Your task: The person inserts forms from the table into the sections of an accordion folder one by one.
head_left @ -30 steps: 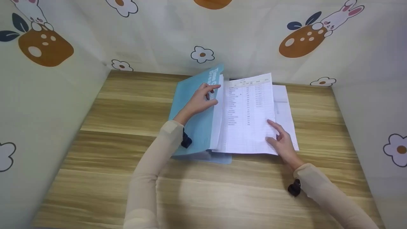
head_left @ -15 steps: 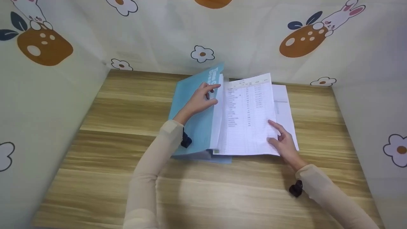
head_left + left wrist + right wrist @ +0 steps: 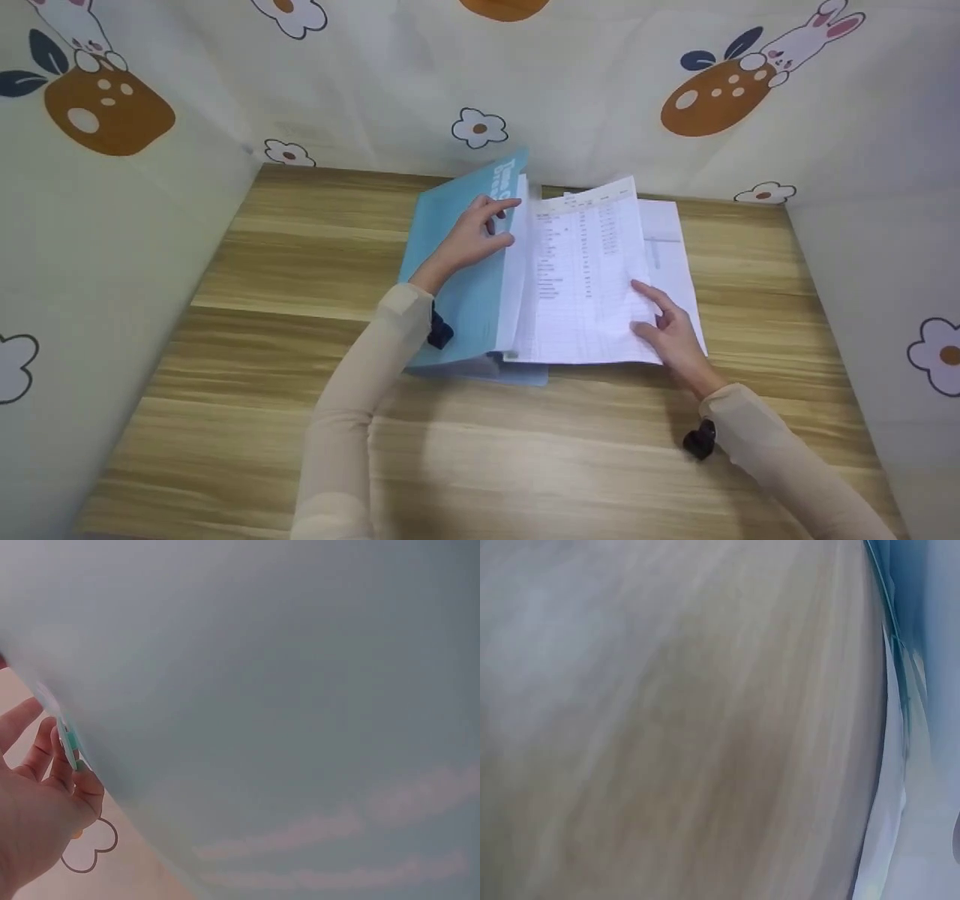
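A blue folder lies on the table, its cover raised and leaning left over white pages. My left hand holds the cover at its right edge. In the left wrist view the fingers curl at the edge of the cover, around a small teal piece. My right hand pinches the right edge of a sheet of paper printed with a table of rows. That sheet bows up a little. Beneath it another white sheet sticks out to the right. The right wrist view shows mainly tabletop.
The wood-grain table runs up to a cream cloth wall printed with rabbits, fruit and flowers. Similar walls stand on the left and right. A dark camera sits on the right wrist.
The printed sheet's top edge has dipped slightly, showing a bit of paper behind it. Both hands stay almost in place with the same holds.
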`<action>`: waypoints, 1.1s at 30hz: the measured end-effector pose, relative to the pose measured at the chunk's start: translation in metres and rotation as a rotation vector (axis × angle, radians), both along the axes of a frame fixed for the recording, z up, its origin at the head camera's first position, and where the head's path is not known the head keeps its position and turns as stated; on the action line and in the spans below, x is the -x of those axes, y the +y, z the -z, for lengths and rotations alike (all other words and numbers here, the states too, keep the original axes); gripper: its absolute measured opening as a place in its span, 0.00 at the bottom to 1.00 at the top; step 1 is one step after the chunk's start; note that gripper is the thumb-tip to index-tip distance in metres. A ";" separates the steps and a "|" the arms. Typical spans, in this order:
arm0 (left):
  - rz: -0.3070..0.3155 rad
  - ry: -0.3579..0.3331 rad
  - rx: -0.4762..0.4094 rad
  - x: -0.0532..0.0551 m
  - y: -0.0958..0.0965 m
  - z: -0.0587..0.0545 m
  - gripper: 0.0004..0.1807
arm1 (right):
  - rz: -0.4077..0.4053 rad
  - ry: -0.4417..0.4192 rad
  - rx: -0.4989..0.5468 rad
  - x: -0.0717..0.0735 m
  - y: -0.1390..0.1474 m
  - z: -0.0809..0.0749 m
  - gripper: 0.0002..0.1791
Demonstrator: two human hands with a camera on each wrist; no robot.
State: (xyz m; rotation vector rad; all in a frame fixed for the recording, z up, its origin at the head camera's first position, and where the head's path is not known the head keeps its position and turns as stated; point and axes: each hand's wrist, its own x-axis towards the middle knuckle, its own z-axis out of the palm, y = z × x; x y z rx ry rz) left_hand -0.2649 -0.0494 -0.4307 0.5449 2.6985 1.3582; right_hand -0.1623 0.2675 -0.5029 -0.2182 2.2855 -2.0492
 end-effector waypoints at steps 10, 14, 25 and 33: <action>0.002 0.000 0.002 -0.001 -0.001 -0.002 0.29 | -0.018 0.036 -0.017 -0.004 0.002 -0.003 0.34; 0.002 0.003 0.003 -0.002 -0.001 -0.002 0.29 | -0.015 0.037 -0.035 0.000 -0.001 -0.002 0.33; 0.023 0.029 -0.001 0.001 0.001 0.000 0.29 | -0.025 0.031 0.042 0.010 -0.011 0.000 0.34; 0.012 0.010 0.014 0.000 0.002 0.000 0.29 | 0.024 0.056 -0.027 0.008 -0.022 0.005 0.34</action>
